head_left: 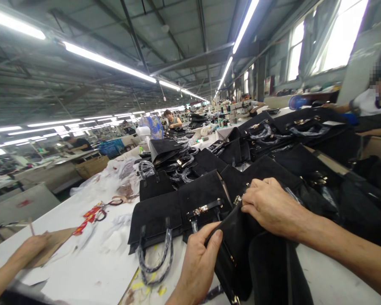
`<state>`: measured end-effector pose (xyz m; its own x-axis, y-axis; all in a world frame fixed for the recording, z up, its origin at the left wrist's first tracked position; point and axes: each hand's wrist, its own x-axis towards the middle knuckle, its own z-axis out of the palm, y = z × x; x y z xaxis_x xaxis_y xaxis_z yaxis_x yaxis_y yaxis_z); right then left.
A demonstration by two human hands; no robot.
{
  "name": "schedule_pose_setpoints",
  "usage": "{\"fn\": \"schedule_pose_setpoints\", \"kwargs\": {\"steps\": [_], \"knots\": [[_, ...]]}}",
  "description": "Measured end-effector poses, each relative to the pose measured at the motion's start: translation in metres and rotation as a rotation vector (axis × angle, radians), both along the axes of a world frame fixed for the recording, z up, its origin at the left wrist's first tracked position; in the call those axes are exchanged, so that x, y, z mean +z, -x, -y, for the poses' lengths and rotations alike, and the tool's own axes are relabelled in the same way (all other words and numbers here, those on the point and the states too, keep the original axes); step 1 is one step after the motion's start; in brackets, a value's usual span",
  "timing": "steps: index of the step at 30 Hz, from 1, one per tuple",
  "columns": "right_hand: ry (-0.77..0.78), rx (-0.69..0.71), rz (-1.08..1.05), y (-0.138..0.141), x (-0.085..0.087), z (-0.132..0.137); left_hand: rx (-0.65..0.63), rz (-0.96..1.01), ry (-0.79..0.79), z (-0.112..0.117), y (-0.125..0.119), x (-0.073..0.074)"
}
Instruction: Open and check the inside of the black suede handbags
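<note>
A black handbag (235, 254) with gold-coloured metal fittings lies tilted in front of me at the table's near side. My left hand (198, 258) pinches its upper edge between thumb and fingers. Further along the same edge, my right hand (266, 203) is closed on the black material, its fingertips partly hidden. Just beyond my left hand lies a flat black bag piece (160, 212) with a plastic-wrapped handle (155, 271) hanging toward me. Beside it is another black bag (203, 195) with a gold clasp on a strap.
Piles of black bags (305, 123) cover the table behind and to the right. Scissors (104, 209) and crumpled plastic sheeting (114, 173) lie on the white tabletop (92, 275). Another person's hand (33, 248) rests on brown card at left. A fan (150, 127) stands further back; a person sits at right.
</note>
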<state>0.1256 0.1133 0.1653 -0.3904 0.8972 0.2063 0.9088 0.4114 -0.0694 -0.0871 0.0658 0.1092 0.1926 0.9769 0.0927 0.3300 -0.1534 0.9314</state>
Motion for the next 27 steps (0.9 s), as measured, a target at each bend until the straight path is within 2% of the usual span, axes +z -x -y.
{"fn": "schedule_pose_setpoints", "kwargs": {"steps": [4,8,10,14,17,23,27], "knots": [[-0.017,-0.001,-0.026,0.0,-0.001,0.001,-0.021,-0.025,0.02,0.0,0.003,0.004],[-0.057,0.039,-0.045,0.002,-0.006,0.001,-0.231,0.034,0.163,-0.014,0.003,0.018],[-0.077,0.05,-0.055,0.003,-0.009,0.001,-0.296,-0.012,0.185,-0.028,-0.002,0.027],[-0.081,0.058,-0.089,0.004,-0.012,-0.001,-0.308,-0.294,0.109,-0.055,-0.019,0.038],[-0.084,0.032,-0.125,-0.005,-0.01,0.0,-0.277,-0.396,-0.036,-0.06,-0.029,0.039],[-0.088,0.01,-0.185,-0.031,-0.009,0.002,-0.253,-0.372,-0.046,-0.046,-0.035,0.042],[-0.104,0.031,-0.232,-0.034,-0.007,0.0,-0.25,-0.33,-0.025,-0.045,-0.037,0.043]]}}
